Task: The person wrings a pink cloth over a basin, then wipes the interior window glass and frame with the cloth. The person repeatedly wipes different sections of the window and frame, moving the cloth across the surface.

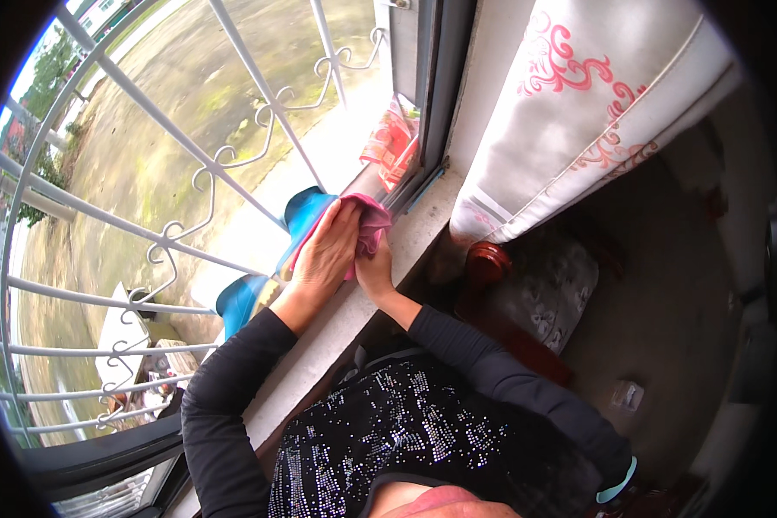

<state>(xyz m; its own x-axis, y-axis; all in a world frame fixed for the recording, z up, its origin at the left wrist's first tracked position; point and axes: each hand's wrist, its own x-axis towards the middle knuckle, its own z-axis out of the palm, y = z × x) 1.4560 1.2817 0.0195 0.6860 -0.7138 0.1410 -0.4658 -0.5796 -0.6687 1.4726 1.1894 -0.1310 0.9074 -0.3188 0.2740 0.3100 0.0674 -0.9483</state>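
A bunched pink cloth (374,223) is between my hands, over the sill of an open window. My left hand (324,249) lies along its left side, fingers together and stretched forward, palm hidden. From the right, my right hand (375,267) grips the cloth's lower folds. Just beyond my left fingers is a blue rubber item (305,206), perhaps a boot, partly covered by the hand and cloth. A second blue piece (238,301) stands by my left wrist, near the window bars. Whether the left hand also touches the blue item is hidden.
White metal bars (213,165) with scrollwork guard the window's outer side. A red printed packet (395,149) rests against the frame ahead. On the right hangs a white curtain (557,97) with red patterns, above a wooden chair (489,259). The concrete sill (349,317) runs diagonally before me.
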